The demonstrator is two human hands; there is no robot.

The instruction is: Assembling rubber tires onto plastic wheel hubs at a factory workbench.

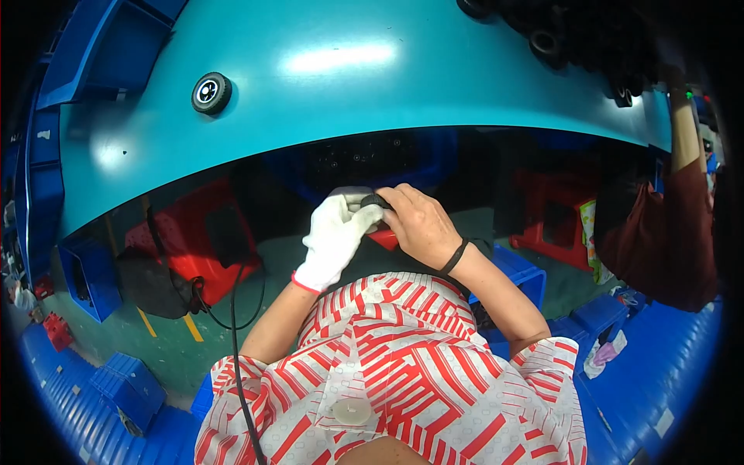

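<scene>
My left hand (pixel 333 236), in a white glove, and my bare right hand (pixel 422 225) meet in front of my body, below the table's near edge. Between their fingertips is a small black round piece (pixel 375 203), which looks like a toy tyre; the fingers hide much of it. Both hands are closed on it. Apart from them, a finished-looking toy wheel (pixel 211 92) with a black tyre and a white and black hub lies on the turquoise table (pixel 325 97) at the left.
Black tyres (pixel 546 46) are heaped at the table's far right, near another person's arm (pixel 684 128). Blue bins (pixel 116 50) stand at the left. Beyond my hands, a blue tub (pixel 442 159) holds dark parts under the table edge. Red stools (pixel 554 221) stand on both sides. A black cable (pixel 235 333) hangs at my left.
</scene>
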